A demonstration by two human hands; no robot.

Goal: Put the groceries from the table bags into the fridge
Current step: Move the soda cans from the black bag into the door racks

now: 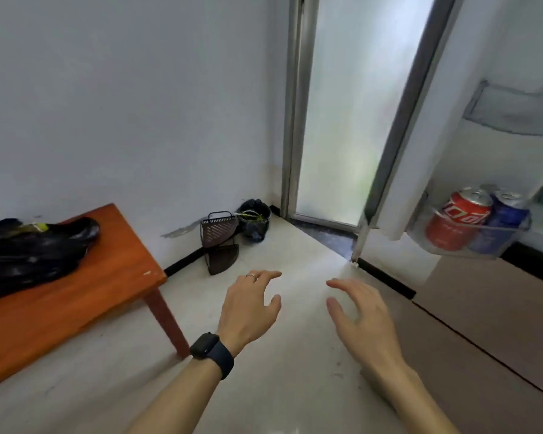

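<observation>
hands: left hand (248,303) and right hand (361,308) empty, fingers loosely spread, held apart over the floor (295,355) right of the counter (76,296) | black bag (35,249) slumped on the counter's left part | red can (456,219) and blue can (500,223) touching in fridge door shelf (483,249), well right of counter | wire rack (218,242), lined bin (254,225) beyond counter's right end

Home, plain kitchen corner. White fridge door (496,51) open, red soda can (455,219) and blue soda can (500,223) in its clear shelf (452,250). Low orange wooden table (76,308) bearing black plastic bags (29,255). Frosted glass door (342,120), small black-lined bin (254,225) in corner.
</observation>
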